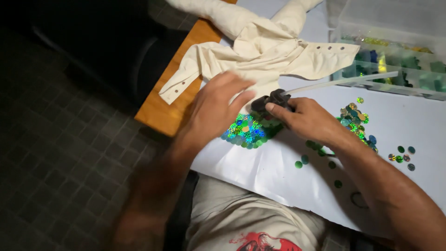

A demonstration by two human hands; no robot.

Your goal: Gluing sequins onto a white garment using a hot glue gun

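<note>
On the white sheet (283, 181) covering the worktop (162, 111), the right hand (309, 120) is closed around a dark glue gun (272, 100), its grip wrapped tight on the body with the forefinger laid along the top; a pale glue stick (341, 82) juts from the back of the tool toward the clear compartment box (395, 56) of coloured sequins. The left hand (216, 109) lies flat with fingers spread (holding nothing), pressing on a cream cloth garment (260, 51) just beside the gun. Beneath the two hands sits a patch of shiny green and blue sequins (248, 130) laid edge to edge. Loose sequins (355, 118) lie scattered to the right, near the wrist.
</note>
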